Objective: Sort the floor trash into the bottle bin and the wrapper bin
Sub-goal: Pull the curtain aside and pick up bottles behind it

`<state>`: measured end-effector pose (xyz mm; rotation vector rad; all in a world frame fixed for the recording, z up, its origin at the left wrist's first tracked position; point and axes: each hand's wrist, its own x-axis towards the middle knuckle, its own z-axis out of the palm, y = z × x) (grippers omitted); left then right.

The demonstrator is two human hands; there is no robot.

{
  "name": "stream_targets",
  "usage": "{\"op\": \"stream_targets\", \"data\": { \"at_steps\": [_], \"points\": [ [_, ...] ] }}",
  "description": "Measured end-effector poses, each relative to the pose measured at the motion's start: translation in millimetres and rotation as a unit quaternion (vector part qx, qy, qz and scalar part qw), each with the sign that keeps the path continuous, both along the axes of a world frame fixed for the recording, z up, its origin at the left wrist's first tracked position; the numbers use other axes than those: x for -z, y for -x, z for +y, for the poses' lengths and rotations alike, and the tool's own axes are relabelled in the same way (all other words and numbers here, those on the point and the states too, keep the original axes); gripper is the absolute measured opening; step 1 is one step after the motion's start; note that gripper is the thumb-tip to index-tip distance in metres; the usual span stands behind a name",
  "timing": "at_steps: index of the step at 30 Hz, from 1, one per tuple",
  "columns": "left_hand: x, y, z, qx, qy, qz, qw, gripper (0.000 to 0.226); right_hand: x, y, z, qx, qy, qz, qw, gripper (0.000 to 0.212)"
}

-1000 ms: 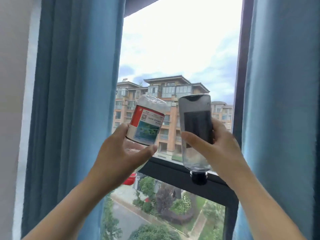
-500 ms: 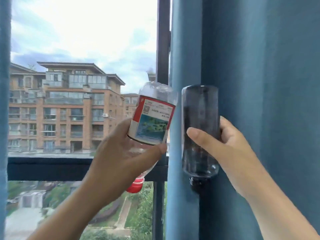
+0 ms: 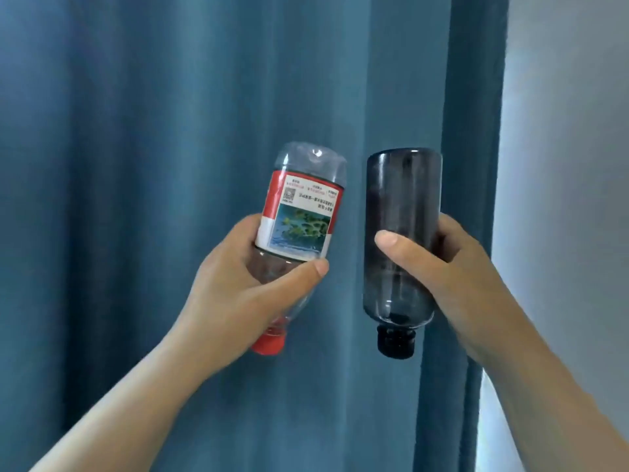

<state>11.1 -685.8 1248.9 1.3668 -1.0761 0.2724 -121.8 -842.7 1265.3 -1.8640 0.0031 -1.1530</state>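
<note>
My left hand (image 3: 245,287) grips a clear plastic bottle (image 3: 303,212) with a red and white label and a red cap, held upside down and tilted, cap pointing down-left. My right hand (image 3: 452,267) grips a dark smoky bottle (image 3: 401,206) with a black cap, also upside down and nearly vertical. Both bottles are held up in front of me, a small gap apart. No bin and no floor trash is in view.
A blue curtain (image 3: 153,165) fills most of the view behind the bottles. A pale wall (image 3: 571,165) shows along the right edge.
The view has swung right: the window and the buildings outside have left the frame, and the curtain and wall now fill it. Both hands still hold their bottles in the same way.
</note>
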Motion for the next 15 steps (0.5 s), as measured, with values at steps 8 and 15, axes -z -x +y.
{"op": "stream_targets", "data": {
  "at_steps": [8, 15],
  "points": [
    [10, 72, -145, 0.136, -0.007, 0.004, 0.991, 0.031, 9, 111, -96, 0.162, -0.003, -0.004, 0.987, 0.059],
    [16, 123, -231, 0.254, -0.023, 0.002, 0.967, 0.043, 22, 180, -143, 0.265, -0.027, -0.003, 0.964, 0.050]
  ]
}}
